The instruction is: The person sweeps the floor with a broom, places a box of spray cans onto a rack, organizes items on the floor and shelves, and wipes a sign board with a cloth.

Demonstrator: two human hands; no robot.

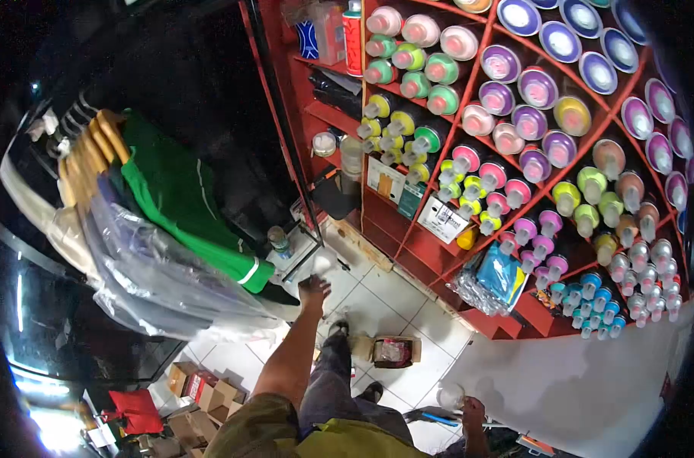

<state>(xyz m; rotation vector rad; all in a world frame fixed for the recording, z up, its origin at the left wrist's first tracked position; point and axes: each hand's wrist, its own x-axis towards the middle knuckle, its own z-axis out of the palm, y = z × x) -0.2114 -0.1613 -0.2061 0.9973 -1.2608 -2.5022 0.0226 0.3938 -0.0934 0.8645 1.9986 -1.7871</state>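
Note:
My left hand [314, 292] reaches forward over the tiled floor, its fingers apart and nothing in them. It is nearest to a small white stand [292, 256] with a clear jar [278, 240] on it, and to the hem of a green garment [180, 191] with white stripes. At the lower right, my right hand [473, 412] is closed at the edge of a clear round container [450, 396], which looks like a plastic cup. Its exact kind is hard to make out, and part of the grip is hidden.
Red shelves [421, 256] hold many colored spray cans [469, 187]. Plastic-covered clothes [156, 259] hang at left. By my feet sits an open cardboard box [393, 351]; more boxes [209, 393] and a red bag [137, 412] lie lower left. A white surface [568, 382] extends at right.

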